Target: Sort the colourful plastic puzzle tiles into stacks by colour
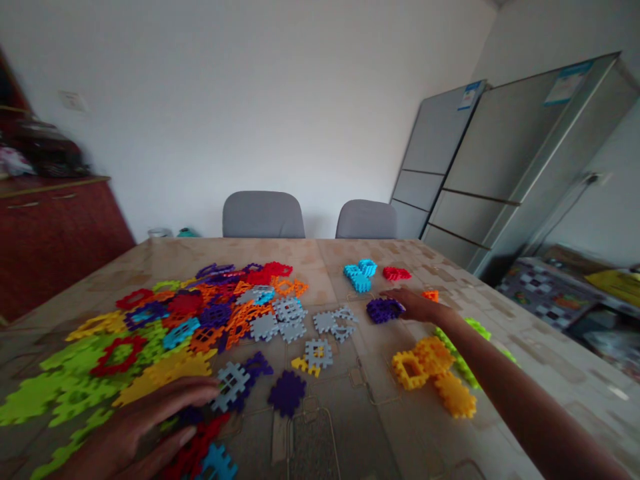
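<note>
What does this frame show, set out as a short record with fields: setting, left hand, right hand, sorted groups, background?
setting: patterned table strewn with flat interlocking plastic tiles
left hand: left hand lies flat at the near edge of the mixed tile heap, fingertips by a grey tile
right hand: right hand reaches out, touching a purple tile stack
sorted groups: yellow stack, blue stack, red stack
background: two grey chairs, grey cabinets
</note>
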Motion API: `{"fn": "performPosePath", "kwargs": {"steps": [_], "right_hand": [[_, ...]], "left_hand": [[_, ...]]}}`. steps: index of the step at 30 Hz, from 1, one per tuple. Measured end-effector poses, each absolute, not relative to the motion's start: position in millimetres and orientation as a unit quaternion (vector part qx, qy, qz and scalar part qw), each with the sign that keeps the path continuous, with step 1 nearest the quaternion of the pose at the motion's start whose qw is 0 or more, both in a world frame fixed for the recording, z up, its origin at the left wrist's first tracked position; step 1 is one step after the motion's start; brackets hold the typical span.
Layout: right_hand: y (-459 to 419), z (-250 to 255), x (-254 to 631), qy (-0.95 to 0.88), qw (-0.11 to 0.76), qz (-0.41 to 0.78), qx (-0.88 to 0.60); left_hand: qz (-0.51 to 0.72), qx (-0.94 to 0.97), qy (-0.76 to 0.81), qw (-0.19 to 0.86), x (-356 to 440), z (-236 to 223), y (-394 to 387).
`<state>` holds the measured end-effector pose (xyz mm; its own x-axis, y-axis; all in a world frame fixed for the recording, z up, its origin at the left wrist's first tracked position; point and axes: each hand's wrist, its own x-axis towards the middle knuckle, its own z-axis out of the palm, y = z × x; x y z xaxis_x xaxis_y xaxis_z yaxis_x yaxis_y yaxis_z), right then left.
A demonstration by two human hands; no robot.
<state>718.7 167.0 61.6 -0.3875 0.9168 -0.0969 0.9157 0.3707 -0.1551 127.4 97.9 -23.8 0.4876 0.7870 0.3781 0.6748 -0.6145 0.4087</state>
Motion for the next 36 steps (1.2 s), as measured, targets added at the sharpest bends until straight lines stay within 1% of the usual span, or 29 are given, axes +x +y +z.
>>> {"fn": "performPosePath", "kwargs": {"steps": [3,6,10,13,16,18,21,23,25,28,31,36], "right_hand": [[166,64,716,-0.821,0.012,0.083,-0.565],[163,73,713,-0.814,0.035,0.062,-0.576],[150,93,692,-0.812,0.077,0.022,-0.578],[124,101,648,-0.829,0.098,0.013,-0.551],[83,96,585,-0.849,0.112,0.052,-0.513],[55,88,541,-0.845,0.097,0.088,-0.518],[26,73,489,-0.849,0.052,0.155,-0.502],[17,66,467,-0.844,0.031,0.167,-0.509],[16,61,456,-0.845,0.039,0.179,-0.502],[19,59,452,-0.841,0.096,0.194,-0.497],[24,55,453,-0.837,0.14,0.188,-0.495],[27,47,448,-0.873,0.129,0.184,-0.433]], "left_hand": [[0.303,0.84,0.432,0.123,132,7,97],[0.326,0.808,0.472,0.135,130,39,100],[0.34,0.757,0.541,0.136,114,58,110],[0.345,0.741,0.564,0.115,100,55,120],[0.349,0.743,0.567,0.074,93,45,126],[0.342,0.755,0.557,0.056,96,37,126],[0.319,0.794,0.516,0.047,113,23,117],[0.299,0.827,0.473,0.049,129,16,108],[0.281,0.857,0.429,0.051,142,12,100],[0.27,0.878,0.391,0.046,151,13,92],[0.275,0.876,0.394,0.035,153,18,91],[0.246,0.898,0.363,0.031,160,17,83]]}}
